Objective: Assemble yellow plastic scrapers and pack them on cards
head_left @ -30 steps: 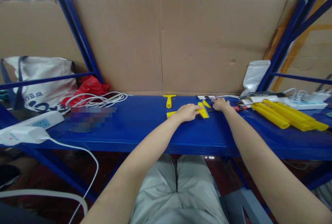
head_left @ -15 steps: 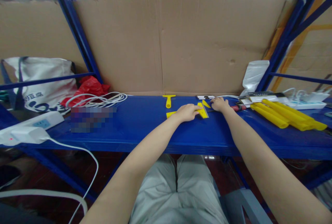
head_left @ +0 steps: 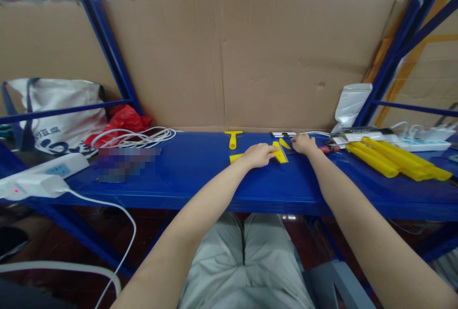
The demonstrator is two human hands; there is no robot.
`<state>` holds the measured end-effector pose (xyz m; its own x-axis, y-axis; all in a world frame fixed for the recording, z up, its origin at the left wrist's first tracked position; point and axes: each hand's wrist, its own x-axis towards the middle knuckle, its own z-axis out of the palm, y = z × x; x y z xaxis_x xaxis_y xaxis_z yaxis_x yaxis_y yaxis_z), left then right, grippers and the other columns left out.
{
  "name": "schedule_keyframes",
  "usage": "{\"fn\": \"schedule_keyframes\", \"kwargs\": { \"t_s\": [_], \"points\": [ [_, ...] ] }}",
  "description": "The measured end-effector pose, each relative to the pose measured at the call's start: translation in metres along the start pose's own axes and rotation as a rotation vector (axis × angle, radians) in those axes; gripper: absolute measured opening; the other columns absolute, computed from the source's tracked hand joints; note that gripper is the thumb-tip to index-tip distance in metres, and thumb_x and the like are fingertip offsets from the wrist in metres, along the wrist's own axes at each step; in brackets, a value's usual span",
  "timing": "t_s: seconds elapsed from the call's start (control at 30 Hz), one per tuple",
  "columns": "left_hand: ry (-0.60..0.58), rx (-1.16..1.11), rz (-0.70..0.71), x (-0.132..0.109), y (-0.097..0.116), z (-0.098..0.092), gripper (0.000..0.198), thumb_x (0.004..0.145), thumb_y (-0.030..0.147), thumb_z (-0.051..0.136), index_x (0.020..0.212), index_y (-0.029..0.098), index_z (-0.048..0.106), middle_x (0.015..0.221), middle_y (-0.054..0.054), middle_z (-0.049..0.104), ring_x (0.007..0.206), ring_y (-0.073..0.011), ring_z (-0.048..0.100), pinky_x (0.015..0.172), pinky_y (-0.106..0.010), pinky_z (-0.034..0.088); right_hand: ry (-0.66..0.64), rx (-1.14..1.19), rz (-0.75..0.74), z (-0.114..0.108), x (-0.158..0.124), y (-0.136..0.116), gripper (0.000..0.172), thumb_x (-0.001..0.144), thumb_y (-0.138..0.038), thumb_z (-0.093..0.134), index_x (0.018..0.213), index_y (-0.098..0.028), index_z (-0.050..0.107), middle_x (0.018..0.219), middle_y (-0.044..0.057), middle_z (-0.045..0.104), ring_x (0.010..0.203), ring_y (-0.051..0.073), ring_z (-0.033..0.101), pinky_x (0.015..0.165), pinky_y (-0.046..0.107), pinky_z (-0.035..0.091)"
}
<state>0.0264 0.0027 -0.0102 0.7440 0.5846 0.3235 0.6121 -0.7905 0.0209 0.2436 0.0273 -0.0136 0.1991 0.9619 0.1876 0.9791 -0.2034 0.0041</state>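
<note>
On the tabletop (head_left: 200, 175): a yellow scraper (head_left: 280, 154).
Left hand (head_left: 258, 155): fingers curled around the scraper, gripping it.
Right hand (head_left: 304, 144): just right of the scraper, half-curled; I cannot tell its hold.
Red tool (head_left: 330, 149): right of the scraper.
Yellow tubes (head_left: 397, 158): farther right.

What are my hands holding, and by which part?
Your left hand holds a yellow T-shaped tool around its handle, near the wide end. Whether your right hand grips anything can't be told.
</note>
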Motion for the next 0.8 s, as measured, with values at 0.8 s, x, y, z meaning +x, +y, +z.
{"fn": "schedule_keyframes", "kwargs": {
  "t_s": [0.8],
  "points": [
    [-0.009,0.019,-0.012,0.000,0.001,-0.002,0.038,0.092,0.030,0.043,0.128,0.027,0.054,0.116,-0.006,0.064,0.108,-0.0220,0.058,0.089,-0.031,0.045,-0.072,0.062,0.090,-0.006,-0.009,-0.003,0.033,0.083,-0.014,0.040,0.105,-0.011,0.064,0.127,0.019,0.052,0.126,0.034,0.038,0.098,0.056,0.031]
  ]
}}
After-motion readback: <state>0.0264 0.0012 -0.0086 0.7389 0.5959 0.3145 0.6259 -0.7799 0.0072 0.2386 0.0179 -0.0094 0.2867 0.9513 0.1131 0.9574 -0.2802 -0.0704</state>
